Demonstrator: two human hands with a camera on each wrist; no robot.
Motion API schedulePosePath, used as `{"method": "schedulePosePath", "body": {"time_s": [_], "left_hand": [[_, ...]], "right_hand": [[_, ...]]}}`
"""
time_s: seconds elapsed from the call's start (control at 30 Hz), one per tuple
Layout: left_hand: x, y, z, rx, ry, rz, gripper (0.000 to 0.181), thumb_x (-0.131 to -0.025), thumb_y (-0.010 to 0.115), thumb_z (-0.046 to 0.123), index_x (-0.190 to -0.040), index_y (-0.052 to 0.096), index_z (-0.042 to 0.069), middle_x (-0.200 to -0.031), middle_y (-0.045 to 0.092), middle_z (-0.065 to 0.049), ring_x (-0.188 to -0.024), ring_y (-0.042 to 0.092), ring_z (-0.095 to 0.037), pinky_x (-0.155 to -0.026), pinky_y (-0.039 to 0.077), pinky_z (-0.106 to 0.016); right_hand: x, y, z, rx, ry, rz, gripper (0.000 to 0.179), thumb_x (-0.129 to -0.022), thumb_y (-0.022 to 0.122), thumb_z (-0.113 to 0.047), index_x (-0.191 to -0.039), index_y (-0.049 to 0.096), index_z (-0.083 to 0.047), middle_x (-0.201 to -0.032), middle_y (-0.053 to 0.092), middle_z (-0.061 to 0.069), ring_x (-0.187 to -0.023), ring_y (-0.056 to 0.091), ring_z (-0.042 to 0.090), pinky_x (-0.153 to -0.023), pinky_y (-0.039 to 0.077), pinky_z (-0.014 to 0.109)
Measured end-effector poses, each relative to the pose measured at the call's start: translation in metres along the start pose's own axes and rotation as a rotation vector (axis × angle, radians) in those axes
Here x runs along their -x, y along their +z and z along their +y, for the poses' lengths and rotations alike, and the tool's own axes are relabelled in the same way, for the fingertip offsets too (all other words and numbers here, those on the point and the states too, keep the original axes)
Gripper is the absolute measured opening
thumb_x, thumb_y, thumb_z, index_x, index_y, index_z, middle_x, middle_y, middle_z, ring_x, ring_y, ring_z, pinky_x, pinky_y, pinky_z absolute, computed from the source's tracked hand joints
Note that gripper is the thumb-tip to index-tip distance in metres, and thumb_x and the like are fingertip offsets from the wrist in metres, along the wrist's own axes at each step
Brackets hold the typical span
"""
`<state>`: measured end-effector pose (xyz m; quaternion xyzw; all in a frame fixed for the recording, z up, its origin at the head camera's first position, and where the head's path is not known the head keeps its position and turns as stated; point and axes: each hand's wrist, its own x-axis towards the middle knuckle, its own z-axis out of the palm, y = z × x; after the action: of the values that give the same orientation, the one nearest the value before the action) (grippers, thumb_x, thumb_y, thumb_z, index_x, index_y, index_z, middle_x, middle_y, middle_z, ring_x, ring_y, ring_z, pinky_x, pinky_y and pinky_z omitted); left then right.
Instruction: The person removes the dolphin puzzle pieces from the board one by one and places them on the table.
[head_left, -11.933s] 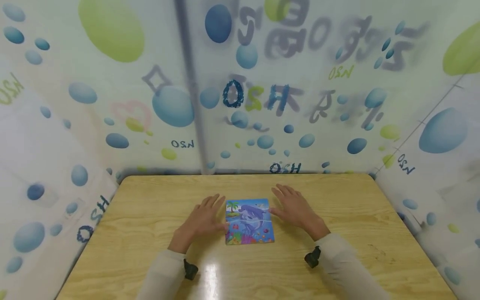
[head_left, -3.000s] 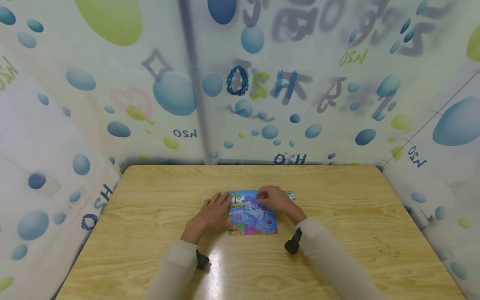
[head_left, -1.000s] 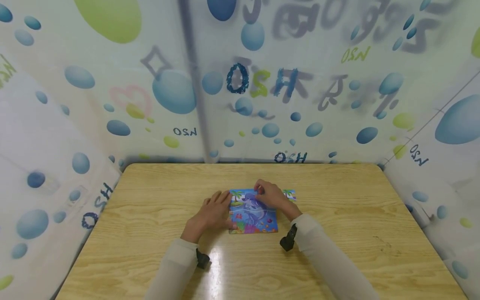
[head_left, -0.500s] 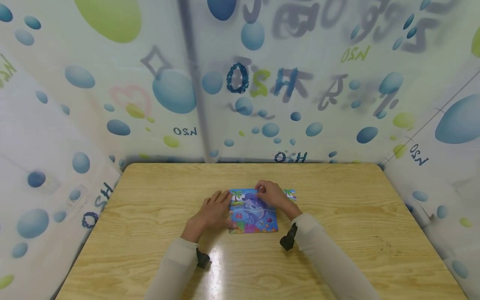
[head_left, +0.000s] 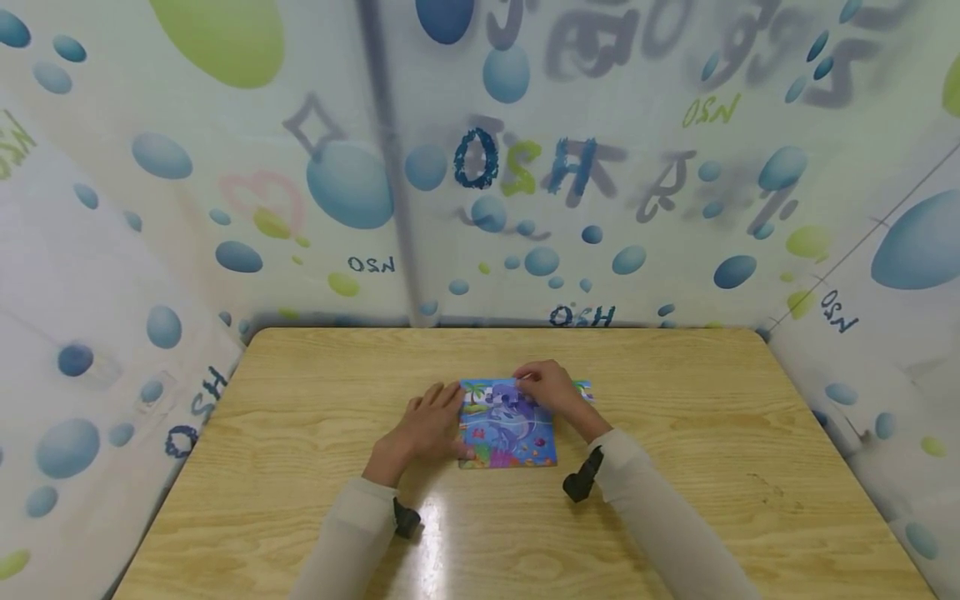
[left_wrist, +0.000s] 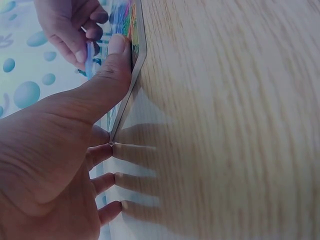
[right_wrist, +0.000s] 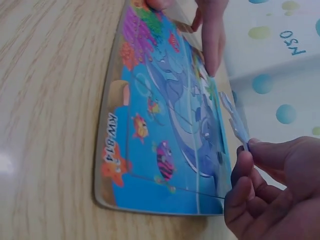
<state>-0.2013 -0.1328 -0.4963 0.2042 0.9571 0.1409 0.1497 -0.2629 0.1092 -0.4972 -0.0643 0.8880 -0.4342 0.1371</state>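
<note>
A jigsaw puzzle (head_left: 510,437) with a dolphin sea scene lies on the table in its thin tray; the tray's rim (right_wrist: 102,150) shows in the right wrist view. My left hand (head_left: 423,425) rests at its left side, thumb (left_wrist: 117,45) on the near-left corner, other fingers spread straight along the edge. Above the far right of the puzzle, my right hand (head_left: 555,390) pinches a thin puzzle piece (right_wrist: 235,118) between thumb and forefinger, tilted up on edge. A loose piece with a palm tree (head_left: 582,388) lies right of the tray, partly hidden by my right hand.
The wooden table (head_left: 300,467) has rounded far corners and meets a bubble-patterned curtain (head_left: 637,208) at the back. Similar white walls stand on both sides. Light reflects off the table near the left wrist.
The palm tree piece was not beside the tray in the oldest frame. In the last half second my right hand has lifted a piece out, and a pale patch shows near the puzzle's far edge.
</note>
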Motion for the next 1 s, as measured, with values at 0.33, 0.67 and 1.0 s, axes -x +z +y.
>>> {"method": "schedulePosePath", "body": {"time_s": [0.33, 0.67, 1.0], "left_hand": [[0.001, 0.001, 0.001, -0.017, 0.009, 0.003, 0.106, -0.082, 0.073, 0.058, -0.157, 0.023, 0.003, -0.164, 0.019, -0.015, -0.150, 0.016, -0.041, -0.116, 0.023, -0.061], [0.001, 0.001, 0.001, 0.003, 0.009, -0.006, 0.106, -0.082, 0.072, 0.058, -0.158, 0.021, 0.004, -0.165, 0.017, -0.014, -0.151, 0.013, -0.040, -0.117, 0.020, -0.061], [0.002, -0.001, 0.001, 0.020, 0.010, 0.000, 0.105, -0.082, 0.074, 0.056, -0.157, 0.023, 0.002, -0.164, 0.019, -0.016, -0.150, 0.015, -0.041, -0.115, 0.021, -0.062]], "right_hand": [[0.007, -0.019, 0.010, -0.174, 0.074, -0.003, 0.022, -0.097, 0.063, -0.010, -0.115, 0.071, -0.001, -0.080, 0.066, 0.007, -0.064, 0.060, 0.014, -0.061, 0.057, 0.026], [0.018, -0.053, 0.036, -0.234, 0.063, -0.021, 0.027, -0.098, 0.060, -0.008, -0.121, 0.063, 0.007, -0.079, 0.066, 0.008, -0.065, 0.061, 0.015, -0.062, 0.057, 0.030], [0.023, -0.076, 0.051, -0.208, 0.101, 0.015, 0.019, -0.099, 0.060, -0.008, -0.105, 0.065, 0.009, -0.079, 0.068, 0.008, -0.066, 0.065, 0.011, -0.066, 0.059, 0.030]]}}
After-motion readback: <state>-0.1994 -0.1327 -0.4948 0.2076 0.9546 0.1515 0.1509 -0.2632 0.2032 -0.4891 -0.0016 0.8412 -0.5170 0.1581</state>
